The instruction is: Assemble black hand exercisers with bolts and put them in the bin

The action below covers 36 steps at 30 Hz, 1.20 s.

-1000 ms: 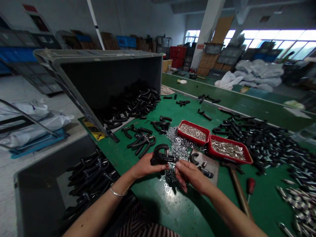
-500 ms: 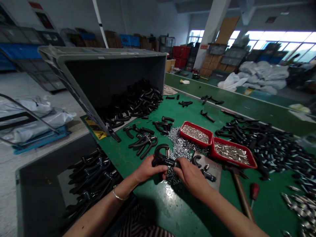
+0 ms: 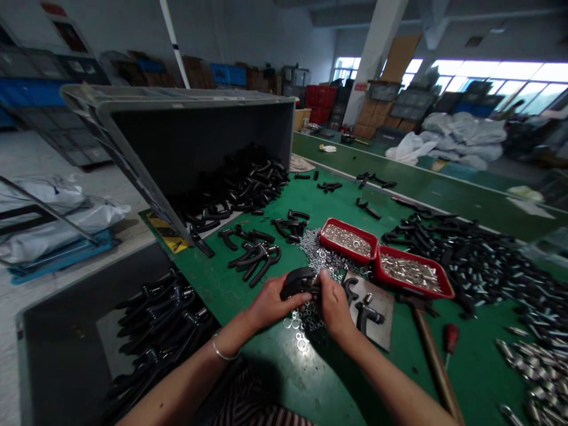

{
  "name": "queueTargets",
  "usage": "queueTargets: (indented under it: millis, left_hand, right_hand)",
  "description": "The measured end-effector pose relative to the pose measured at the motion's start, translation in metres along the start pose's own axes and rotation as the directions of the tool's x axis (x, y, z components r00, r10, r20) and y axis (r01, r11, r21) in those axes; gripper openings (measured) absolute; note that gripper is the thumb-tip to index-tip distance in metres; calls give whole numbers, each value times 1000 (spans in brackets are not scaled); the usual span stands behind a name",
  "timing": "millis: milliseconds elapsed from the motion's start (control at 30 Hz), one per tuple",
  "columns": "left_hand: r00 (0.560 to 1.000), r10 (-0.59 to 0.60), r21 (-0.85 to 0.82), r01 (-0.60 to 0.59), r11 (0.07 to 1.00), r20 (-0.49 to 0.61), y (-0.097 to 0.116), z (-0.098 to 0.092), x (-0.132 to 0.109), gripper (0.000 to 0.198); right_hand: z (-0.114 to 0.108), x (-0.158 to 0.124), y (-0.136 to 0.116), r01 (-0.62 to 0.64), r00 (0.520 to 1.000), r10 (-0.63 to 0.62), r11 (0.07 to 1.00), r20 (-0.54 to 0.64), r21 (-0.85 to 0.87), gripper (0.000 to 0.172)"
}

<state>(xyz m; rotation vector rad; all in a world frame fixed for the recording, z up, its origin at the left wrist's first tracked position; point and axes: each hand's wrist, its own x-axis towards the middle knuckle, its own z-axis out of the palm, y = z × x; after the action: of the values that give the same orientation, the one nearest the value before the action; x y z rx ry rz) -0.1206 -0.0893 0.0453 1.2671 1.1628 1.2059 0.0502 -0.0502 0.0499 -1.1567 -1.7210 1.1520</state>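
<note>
My left hand [image 3: 270, 305] is wrapped round the curved end of a black hand grip exerciser [image 3: 296, 281]. On its other end my right hand [image 3: 335, 307] is closed, thumb on top. The fingers hide much of the piece, so how its parts sit together cannot be made out. Under both hands lies a heap of small metal rings and nuts [image 3: 320, 255]. Just right of my right hand, a metal plate [image 3: 382, 338] bears another black handle [image 3: 369, 316] with a spring by it and a curved black piece [image 3: 350, 290].
Beyond the heap stand two red trays [image 3: 326, 241] of small metal parts. A hammer [image 3: 432, 355] and red screwdriver [image 3: 451, 340] lie right, near piled black parts [image 3: 479, 254]. Left are a tipped grey crate [image 3: 195, 103] and a lower bin [image 3: 33, 355] holding grip exercisers.
The held exerciser has been turned; its hook and spring, plain to see before, are now largely covered. My right hand has risen a little with its thumb up. The view has shifted slightly.
</note>
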Motion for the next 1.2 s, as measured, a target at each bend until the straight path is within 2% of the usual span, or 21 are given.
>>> queueTargets:
  millis: [33, 100, 200, 233, 267, 333, 367, 433, 500, 567, 600, 700, 800, 933, 1067, 1133, 1200]
  left_hand:
    - [1000, 0, 7, 0, 1000, 29, 3, 0, 1, 42]
    - [983, -41, -105, 60, 993, 179, 9, 1, -1, 50]
    - [880, -70, -387, 276, 880, 470, 19, 6, -6, 51]
    - [852, -67, -439, 333, 834, 520, 22, 9, -7, 49]
    - [844, -72, -469, 364, 805, 532, 24, 12, -8, 47]
    - [878, -107, -477, 351, 806, 466, 26, 17, -8, 40]
    - [906, -126, -450, 318, 835, 405, 25, 20, -8, 36]
    - [955, -141, -337, 227, 914, 261, 19, 22, -8, 34]
    - [981, -116, -172, 143, 975, 156, 11, 23, -10, 38]
    - [991, -79, -20, 82, 996, 108, 3, 23, -13, 39]
    - [993, -55, 48, 51, 998, 101, 1, 23, -15, 38]
    - [991, 67, 213, -91, 973, 118, 1, 22, -19, 34]
    - [970, 198, 288, -231, 929, 140, 4, 21, -20, 27]
    - [959, 246, 316, -278, 907, 140, 4, 18, -19, 23]
    - [972, 216, 314, -234, 920, 89, -4, 13, -18, 25]
    - [991, 129, 260, -133, 956, 35, -13, 10, -17, 31]
    - [1000, -7, 135, 8, 991, -10, -24, 6, -14, 41]
  right_hand:
    - [-1, 5, -1, -51, 999, 50, 998, 12, 41, 54]
    - [-7, 12, -5, -81, 994, 78, 995, 71, 49, 59]
    - [-21, 19, -14, 97, 994, -93, 993, 63, -62, 57]
    - [-25, 21, -17, 155, 987, -151, 984, 54, -89, 55]
    - [-29, 23, -20, 183, 982, -177, 979, 66, -94, 55]
    - [-33, 26, -24, 111, 981, -102, 993, 164, -46, 57]
    - [-33, 27, -24, 16, 973, -13, 1000, 232, -11, 59]
    - [-30, 25, -22, -228, 917, 191, 972, 349, 65, 62]
    - [-25, 17, -16, -440, 840, 332, 879, 430, 181, 60]
    - [-19, 7, -9, -560, 787, 366, 763, 497, 324, 57]
    - [-16, 1, -7, -589, 775, 362, 709, 518, 388, 55]
    - [-8, -12, -2, -616, 775, 337, 593, 535, 518, 53]
    - [0, -17, 1, -614, 786, 329, 508, 523, 604, 51]
    - [8, -17, 4, -614, 789, 336, 457, 514, 643, 49]
    - [15, -12, 8, -600, 799, 310, 451, 515, 660, 48]
    - [21, -8, 13, -609, 793, 312, 447, 524, 656, 47]
    - [29, -2, 18, -632, 774, 324, 434, 544, 642, 46]
